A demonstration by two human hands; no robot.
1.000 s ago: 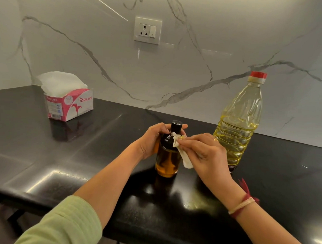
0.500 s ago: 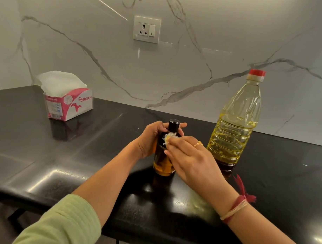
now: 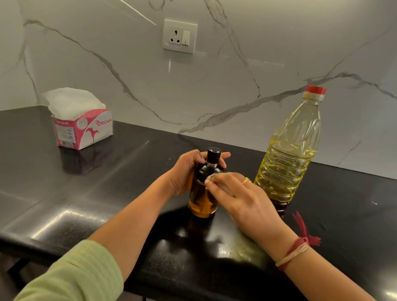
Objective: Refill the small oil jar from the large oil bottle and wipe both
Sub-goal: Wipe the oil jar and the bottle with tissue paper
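Wiping step, I judge: my left hand (image 3: 186,171) clamps the small black-capped amber glass oil jar (image 3: 202,199) on the glossy black desk (image 3: 97,191), right hand (image 3: 244,202) pinches a white tissue wad (image 3: 211,176) on its shoulder. Next: the tall red-capped plastic oil bottle (image 3: 290,158) at its two o'clock

1. small oil jar (image 3: 202,202): amber oil, black cap; white tissue (image 3: 211,176);
2. large oil bottle (image 3: 289,153), two o'clock: yellow oil, red cap;
3. tissue box (image 3: 88,130), ten o'clock: pink and white;
4. countertop (image 3: 56,190) glossy black; wall (image 3: 240,84) white marble, grey veins;
5. sleeve (image 3: 76,279) pale green; wrist thread (image 3: 295,250) red and cream.
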